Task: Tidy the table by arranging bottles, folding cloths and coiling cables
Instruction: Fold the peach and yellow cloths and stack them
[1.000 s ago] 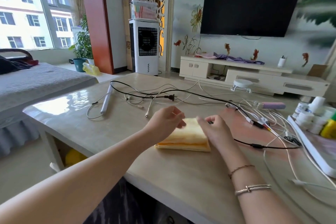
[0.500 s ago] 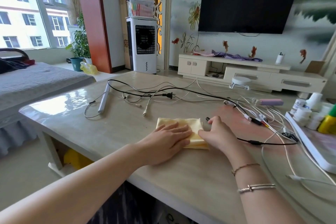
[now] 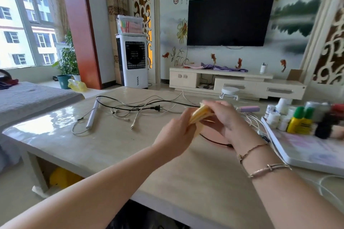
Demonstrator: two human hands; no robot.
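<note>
A folded yellow cloth (image 3: 200, 114) is lifted off the beige table (image 3: 111, 145), held between both hands above its middle. My left hand (image 3: 176, 135) grips its lower end from below. My right hand (image 3: 222, 117) holds its upper end with curled fingers. A tangle of black and white cables (image 3: 137, 108) lies on the far part of the table, more white cables (image 3: 251, 119) run behind my right hand. Several small bottles (image 3: 299, 121), two of them yellow with green caps, stand on a white tray (image 3: 307, 154) at the right.
A grey stick-shaped device (image 3: 93, 114) lies at the left of the cables. A lilac power bank (image 3: 249, 109) and a small white stand (image 3: 229, 92) sit at the far edge. Something dark and blurred (image 3: 327, 126) lies on the tray. The near table edge runs below my forearms.
The cloth lay flat on the table under both hands; now both hands have lifted it and hold it in the air. The camera has tilted up.
</note>
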